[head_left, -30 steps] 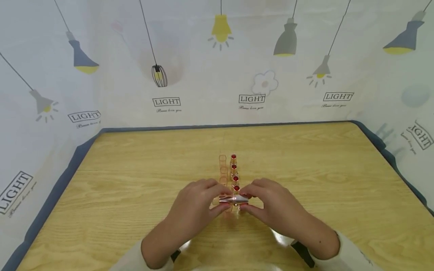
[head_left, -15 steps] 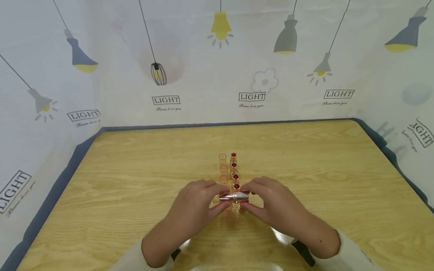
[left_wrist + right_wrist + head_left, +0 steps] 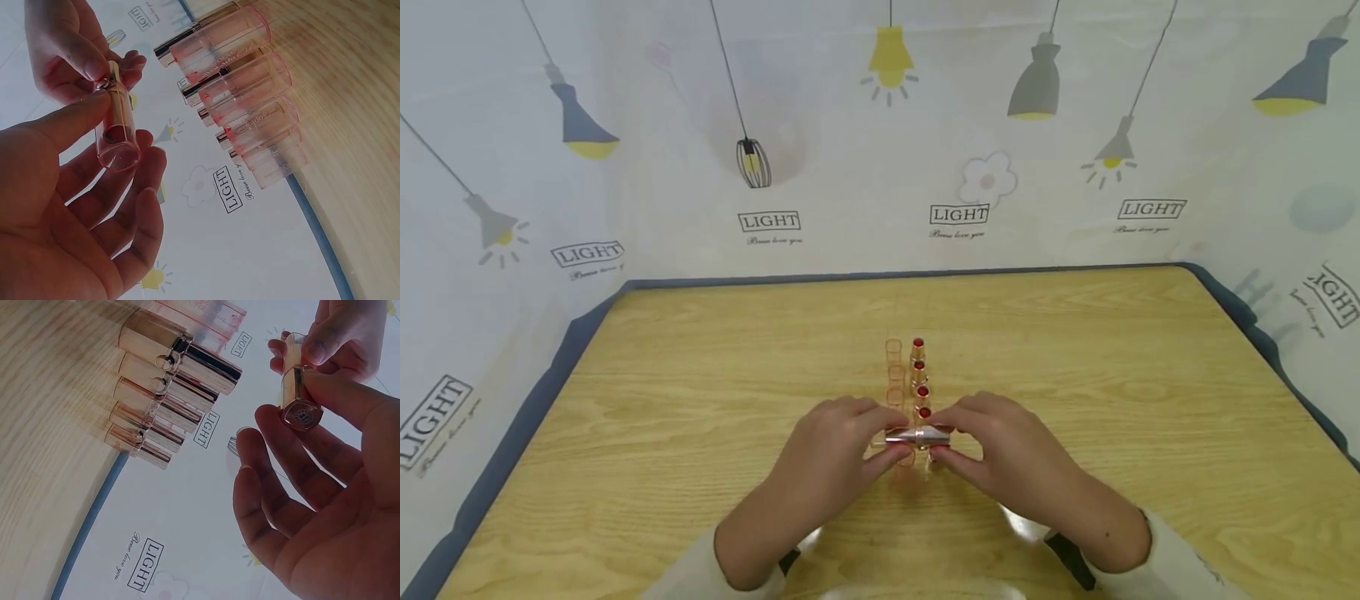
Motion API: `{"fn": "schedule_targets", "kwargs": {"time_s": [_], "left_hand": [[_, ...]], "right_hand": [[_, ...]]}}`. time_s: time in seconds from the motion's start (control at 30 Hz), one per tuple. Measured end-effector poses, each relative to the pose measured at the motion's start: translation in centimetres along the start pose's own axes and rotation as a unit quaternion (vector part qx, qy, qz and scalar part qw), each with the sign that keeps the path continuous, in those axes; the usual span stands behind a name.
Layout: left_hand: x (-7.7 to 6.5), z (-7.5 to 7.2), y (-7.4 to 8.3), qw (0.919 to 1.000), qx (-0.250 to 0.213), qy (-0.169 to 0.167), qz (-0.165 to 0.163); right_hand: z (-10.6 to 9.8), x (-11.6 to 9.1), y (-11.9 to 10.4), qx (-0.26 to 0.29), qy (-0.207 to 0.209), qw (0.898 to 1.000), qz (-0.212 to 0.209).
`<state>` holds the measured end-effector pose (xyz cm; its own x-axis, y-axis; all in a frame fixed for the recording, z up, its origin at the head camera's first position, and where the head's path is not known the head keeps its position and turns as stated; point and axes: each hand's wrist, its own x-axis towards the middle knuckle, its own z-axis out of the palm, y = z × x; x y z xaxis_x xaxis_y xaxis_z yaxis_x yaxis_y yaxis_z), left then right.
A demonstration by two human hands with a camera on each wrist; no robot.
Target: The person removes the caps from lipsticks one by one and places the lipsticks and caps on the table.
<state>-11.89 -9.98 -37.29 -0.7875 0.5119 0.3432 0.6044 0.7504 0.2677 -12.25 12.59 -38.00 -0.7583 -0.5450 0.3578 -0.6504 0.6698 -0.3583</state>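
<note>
A lipstick [image 3: 917,436] lies level between my two hands, above the near end of a double row. My left hand [image 3: 842,442] pinches its left end, where a clear pink cap [image 3: 119,155] covers the red stick. Thumb and fingers of my right hand [image 3: 1000,442] grip the shiny gold base [image 3: 302,415], whose end face shows a round label. Beyond the hands, several uncapped lipsticks [image 3: 919,368] stand upright with red tips up. To their left runs a matching line of clear pink caps [image 3: 895,372], the nearest partly hidden by my fingers.
The rows stand on a wood-grain table [image 3: 700,375] with a dark blue edge strip [image 3: 775,281] at the back. A pale wall cloth [image 3: 850,167] printed with lamps rises behind and at both sides.
</note>
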Motion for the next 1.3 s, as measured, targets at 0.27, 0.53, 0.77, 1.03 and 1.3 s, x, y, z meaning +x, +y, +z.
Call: {"fn": "schedule_targets", "kwargs": {"time_s": [0.27, 0.53, 0.77, 1.03, 1.3], "left_hand": [[0.09, -0.02, 0.12, 0.9999, 0.009, 0.000, -0.005], [0.03, -0.03, 0.08, 0.9998, 0.020, 0.009, -0.002], [0.19, -0.21, 0.02, 0.9998, 0.020, 0.002, -0.005], [0.26, -0.33, -0.14, 0.9998, 0.017, 0.001, 0.007], [0.15, -0.32, -0.29, 0.9996, 0.020, 0.003, 0.018]], "right_hand": [[-0.11, -0.09, 0.00, -0.009, -0.002, 1.000, 0.009], [-0.23, 0.00, -0.16, -0.008, -0.014, 0.999, 0.033], [-0.33, 0.08, -0.23, 0.002, -0.013, 1.000, 0.024], [-0.28, 0.04, -0.09, 0.003, -0.008, 1.000, 0.006], [-0.19, 0.01, -0.03, 0.006, -0.013, 1.000, 0.002]]}}
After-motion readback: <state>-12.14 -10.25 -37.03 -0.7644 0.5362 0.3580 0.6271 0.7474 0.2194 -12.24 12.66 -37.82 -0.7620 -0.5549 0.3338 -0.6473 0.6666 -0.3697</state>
